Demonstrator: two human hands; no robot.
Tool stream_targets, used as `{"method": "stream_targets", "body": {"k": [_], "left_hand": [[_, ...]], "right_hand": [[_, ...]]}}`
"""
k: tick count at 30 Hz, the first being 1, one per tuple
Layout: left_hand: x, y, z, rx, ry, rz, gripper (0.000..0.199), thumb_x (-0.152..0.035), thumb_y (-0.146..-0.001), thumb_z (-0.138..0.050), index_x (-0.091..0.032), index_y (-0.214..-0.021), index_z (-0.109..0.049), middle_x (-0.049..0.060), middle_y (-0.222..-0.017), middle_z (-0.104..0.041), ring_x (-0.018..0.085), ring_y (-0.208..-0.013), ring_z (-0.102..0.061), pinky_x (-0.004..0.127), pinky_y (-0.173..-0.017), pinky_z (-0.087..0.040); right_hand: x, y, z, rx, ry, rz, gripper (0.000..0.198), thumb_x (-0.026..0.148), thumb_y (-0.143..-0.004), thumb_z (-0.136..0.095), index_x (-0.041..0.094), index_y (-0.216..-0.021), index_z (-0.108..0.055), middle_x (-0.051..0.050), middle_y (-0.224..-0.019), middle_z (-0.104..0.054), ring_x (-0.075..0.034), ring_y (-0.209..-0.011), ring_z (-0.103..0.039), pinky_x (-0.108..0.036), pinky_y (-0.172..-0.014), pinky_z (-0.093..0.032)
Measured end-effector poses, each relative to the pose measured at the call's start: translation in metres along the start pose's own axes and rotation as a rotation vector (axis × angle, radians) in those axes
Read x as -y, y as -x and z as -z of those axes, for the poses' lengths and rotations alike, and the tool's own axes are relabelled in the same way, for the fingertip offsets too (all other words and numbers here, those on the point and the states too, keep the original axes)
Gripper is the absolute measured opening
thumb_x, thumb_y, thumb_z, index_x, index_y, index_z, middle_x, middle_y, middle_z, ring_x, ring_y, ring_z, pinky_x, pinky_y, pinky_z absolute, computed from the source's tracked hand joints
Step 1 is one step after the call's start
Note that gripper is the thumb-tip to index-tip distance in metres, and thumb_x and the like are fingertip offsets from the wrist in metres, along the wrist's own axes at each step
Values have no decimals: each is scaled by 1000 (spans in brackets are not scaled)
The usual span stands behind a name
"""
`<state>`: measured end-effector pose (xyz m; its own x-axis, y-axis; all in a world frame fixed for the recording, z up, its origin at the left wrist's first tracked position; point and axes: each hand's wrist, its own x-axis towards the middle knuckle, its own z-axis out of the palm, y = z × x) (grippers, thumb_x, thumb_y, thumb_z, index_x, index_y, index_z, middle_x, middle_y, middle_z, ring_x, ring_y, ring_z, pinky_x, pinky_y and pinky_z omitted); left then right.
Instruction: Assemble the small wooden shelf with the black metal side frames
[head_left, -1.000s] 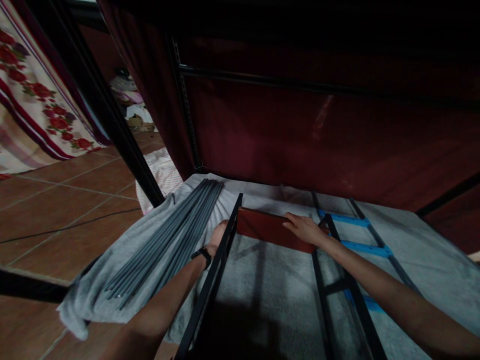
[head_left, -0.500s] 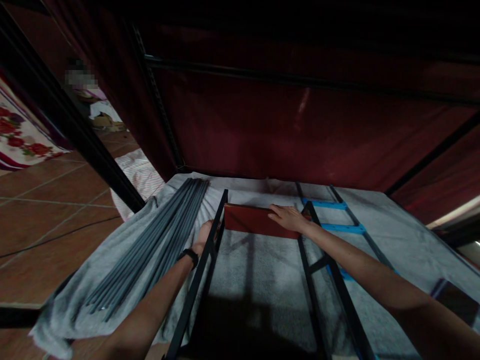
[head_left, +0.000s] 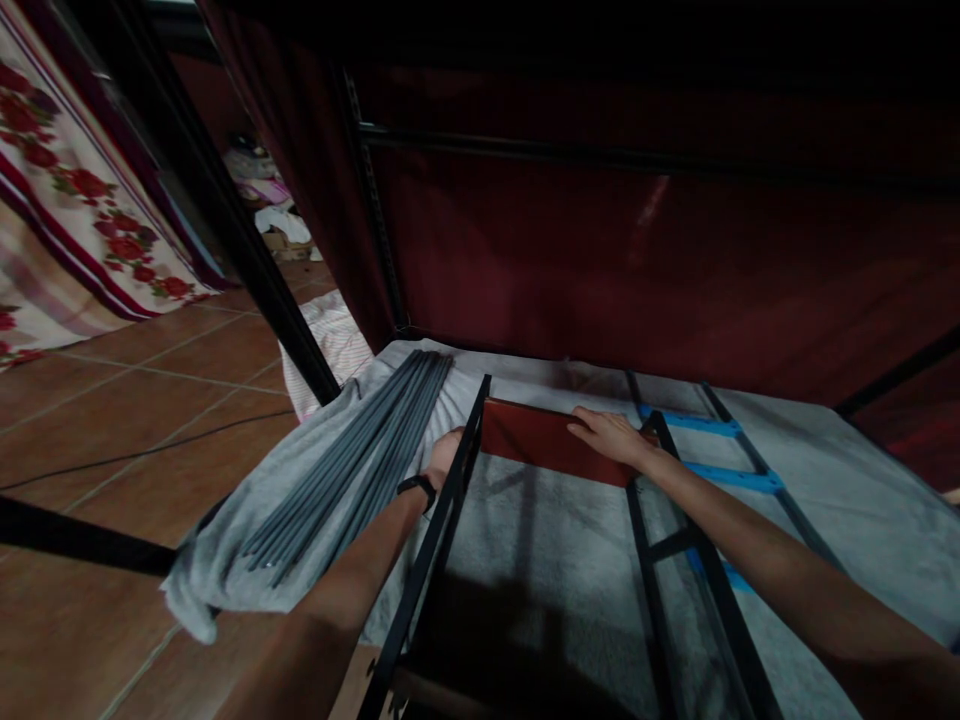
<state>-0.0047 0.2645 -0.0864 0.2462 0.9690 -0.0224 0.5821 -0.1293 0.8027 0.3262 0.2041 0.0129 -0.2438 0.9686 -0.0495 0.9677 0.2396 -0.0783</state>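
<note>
1. The brown board (head_left: 551, 438) sits between the sides of the black frame (head_left: 421, 557).
2. On the board's top edge lies the right hand (head_left: 607, 437), fingers partly extended (gripping or not, I cannot tell).
3. Near the board's left end, the left hand (head_left: 445, 453) is half hidden behind the frame, its grip unclear.

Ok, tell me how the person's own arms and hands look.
The left arm and right arm show no sleeves; the left hand and right hand show no gloves. A black band, perhaps a watch, circles the left arm near the hand; the right arm shows none.
</note>
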Motion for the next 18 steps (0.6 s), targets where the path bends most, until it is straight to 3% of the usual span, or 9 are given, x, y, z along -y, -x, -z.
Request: {"method": "stream_targets", "body": {"k": [5,10,18], "left_hand": [[4,-4,3,19,-36,-82,17,-12,-80,-57,-13,-93,-68,6,-87,-68,19,-88,-61,26,-76,-43],[7,-3,6,22,-59,-96,10,-13,-70,-63,-17,-77,-68,10,-87,-69,23,-85,-63,27,-74,-44],[3,-6,7,79,49,-104,11,-15,-68,-63,-18,-78,-68,7,-84,-70,22,-87,-63,29,-81,-48]], "right_hand": [[0,-2,-1,-1,14,-9,41,48,-102,-32,23,-122,-57,-9,-105,-72,-26,-95,-68,-33,-78,-44],[1,-1,-1,3,16,-2,41,47,-102,-31,22,-119,-58,-8,-101,-72,-25,-93,-68,-32,-77,-44],[3,-1,1,9,12,-8,42,47,-102,-32,21,-123,-56,-10,-107,-72,-27,-98,-68,-34,-80,-44]]}}
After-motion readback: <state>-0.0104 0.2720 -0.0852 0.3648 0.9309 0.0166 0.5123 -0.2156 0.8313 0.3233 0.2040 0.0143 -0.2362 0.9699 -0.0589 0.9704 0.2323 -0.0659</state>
